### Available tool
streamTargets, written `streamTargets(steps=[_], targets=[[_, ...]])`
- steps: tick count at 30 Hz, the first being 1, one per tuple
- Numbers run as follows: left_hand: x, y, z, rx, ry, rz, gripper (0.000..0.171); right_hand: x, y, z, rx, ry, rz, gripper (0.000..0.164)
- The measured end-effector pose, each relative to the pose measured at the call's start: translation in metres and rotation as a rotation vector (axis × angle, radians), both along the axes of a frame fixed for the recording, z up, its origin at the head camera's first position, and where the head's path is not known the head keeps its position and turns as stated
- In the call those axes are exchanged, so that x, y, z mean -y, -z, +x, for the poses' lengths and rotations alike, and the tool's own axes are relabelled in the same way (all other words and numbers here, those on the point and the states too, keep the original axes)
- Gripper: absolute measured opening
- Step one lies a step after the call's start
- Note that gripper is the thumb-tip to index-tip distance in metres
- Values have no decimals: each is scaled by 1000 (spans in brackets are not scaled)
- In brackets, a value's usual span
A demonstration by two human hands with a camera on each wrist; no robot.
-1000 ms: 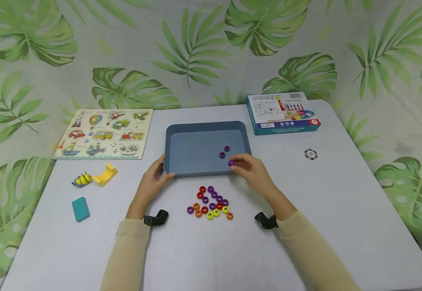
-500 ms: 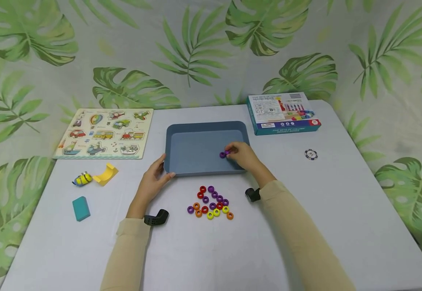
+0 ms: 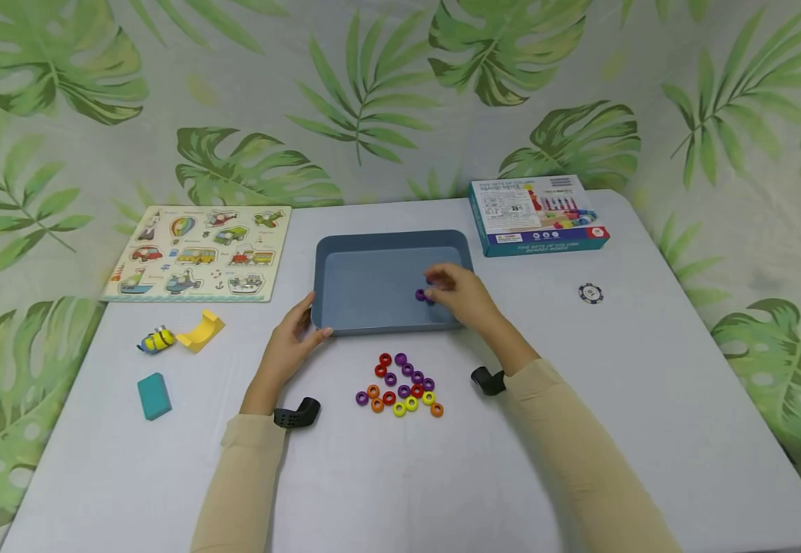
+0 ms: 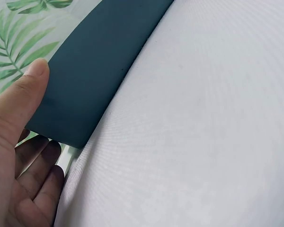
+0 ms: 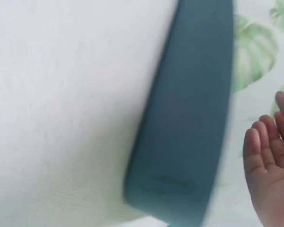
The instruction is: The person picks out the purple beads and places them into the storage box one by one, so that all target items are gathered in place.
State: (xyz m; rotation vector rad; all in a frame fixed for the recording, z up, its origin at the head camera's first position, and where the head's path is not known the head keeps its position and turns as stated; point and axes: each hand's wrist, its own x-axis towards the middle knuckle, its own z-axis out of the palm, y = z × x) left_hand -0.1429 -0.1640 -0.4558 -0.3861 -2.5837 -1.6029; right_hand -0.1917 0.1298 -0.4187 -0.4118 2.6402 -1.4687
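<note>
A blue-grey tray (image 3: 372, 332) lies on the white table. My left hand (image 3: 286, 342) grips its near left corner, thumb on the front wall and curled fingers round the left side; the left wrist view shows the thumb (image 4: 35, 71) against the wall. Inside the tray's right part my right hand (image 3: 468, 298) hovers low, thumb and index finger parted around purple beads. One purple bead (image 3: 420, 295) shows beside the thumb tip; two more are partly hidden by the fingers. In the right wrist view the right hand (image 5: 273, 165) has its fingers loosely bent, thumb apart from them.
In front of the tray lie loose purple, red, orange and yellow beads (image 3: 407, 369). To the left are a picture puzzle board (image 3: 200, 253), a bee-like toy (image 3: 157, 340), a yellow curved block (image 3: 201, 332) and a teal block (image 3: 154, 396). A box (image 3: 538, 215) and a poker chip (image 3: 590, 293) are at right.
My right hand carried a purple bead from the tray's front rim inward to the other two purple beads, then parted its fingers and let it go. The left hand has kept its place.
</note>
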Motion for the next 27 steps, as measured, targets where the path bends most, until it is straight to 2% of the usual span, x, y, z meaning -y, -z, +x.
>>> streamTargets(steps=[4,7,14,21,27], targets=[[0,0,0,3,4,1,65,1,-8,27,-81,-128,-114,33],[0,0,0,7,5,0,65,-2,-3,46,-91,-187,-143,35],[1,-1,0,17,-5,-15,65,-6,17,77,43,-239,-157,31],[2,2,-1,9,8,-6,66,-6,18,96,154,-288,-146,27],[9,21,-10,22,3,-35,70,-7,21,100,118,-317,-50,23]])
